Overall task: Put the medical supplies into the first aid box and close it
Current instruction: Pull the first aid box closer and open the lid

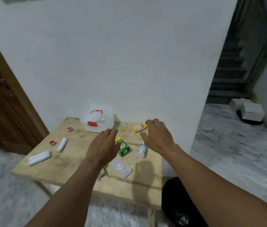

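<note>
Head view: a wooden bench (73, 167) stands against a white wall (121, 63), carrying scattered medical supplies; the first aid box (97, 122), translucent white with a red handle and a red latch, sits at the far edge of the bench, touching the wall, with its lid down.

Left hand (102, 147): palm down, fingers extended and loosely spread; the grip is wide and holds nothing; it hovers over the bench centre, partly covering a green carton (124, 148) with a yellow end.

Right hand (158, 138): palm down, fingers spread and slightly curled; the grip is wide and holds nothing; its fingertips are just beside a yellow bottle (139, 127) lying on its side near the far edge; contact cannot be told.

Other supplies on the bench: a white bottle (142, 150) lying below the right hand; a flat clear packet (121, 167) near the left wrist; a small item under the left forearm, too hidden to name; two white tubes (39, 158) (62, 144) on the left side; two small red caps (52, 142) (70, 129) near them.

All supplies lie outside the box; blur softens fine detail. A brown door (1, 99) stands at the left; stairs (232, 63) rise at the right.
</note>
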`<state>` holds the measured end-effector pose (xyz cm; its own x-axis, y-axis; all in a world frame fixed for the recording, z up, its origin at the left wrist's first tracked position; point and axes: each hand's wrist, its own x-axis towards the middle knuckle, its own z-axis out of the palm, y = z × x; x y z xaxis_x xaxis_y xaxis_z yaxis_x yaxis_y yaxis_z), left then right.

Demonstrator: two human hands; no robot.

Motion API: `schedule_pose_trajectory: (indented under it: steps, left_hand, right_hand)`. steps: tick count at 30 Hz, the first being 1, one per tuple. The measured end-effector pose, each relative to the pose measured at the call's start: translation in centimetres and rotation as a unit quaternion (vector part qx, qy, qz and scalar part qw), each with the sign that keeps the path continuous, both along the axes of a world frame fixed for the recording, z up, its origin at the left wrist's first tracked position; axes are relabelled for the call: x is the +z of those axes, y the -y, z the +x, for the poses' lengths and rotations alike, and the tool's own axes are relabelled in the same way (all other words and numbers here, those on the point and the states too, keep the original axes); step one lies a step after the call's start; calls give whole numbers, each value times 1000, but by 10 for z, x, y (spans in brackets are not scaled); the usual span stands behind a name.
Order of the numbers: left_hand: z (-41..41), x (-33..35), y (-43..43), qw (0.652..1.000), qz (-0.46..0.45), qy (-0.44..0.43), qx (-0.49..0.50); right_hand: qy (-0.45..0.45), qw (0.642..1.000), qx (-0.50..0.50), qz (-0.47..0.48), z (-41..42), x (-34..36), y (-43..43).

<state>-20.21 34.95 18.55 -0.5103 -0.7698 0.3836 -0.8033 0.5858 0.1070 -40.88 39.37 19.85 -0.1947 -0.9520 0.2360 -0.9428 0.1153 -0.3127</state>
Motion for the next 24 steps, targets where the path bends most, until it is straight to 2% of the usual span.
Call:
schedule_pose_trajectory:
  steps: [5, 9, 17, 24]
  left_hand:
    - [112, -10, 6, 998, 43, -10, 50]
    - [160, -17, 30, 995, 58, -34, 71]
    - [188, -22, 137, 997, 52, -36, 52]
    - [197, -35, 257, 997, 72, -32, 23]
  right_hand:
    - [2, 999, 39, 16, 102, -4, 21]
    - [-3, 998, 57, 31, 152, -9, 53]
    - [24, 998, 48, 27, 193, -29, 170]
    - [75, 995, 6, 67, 212, -68, 271]
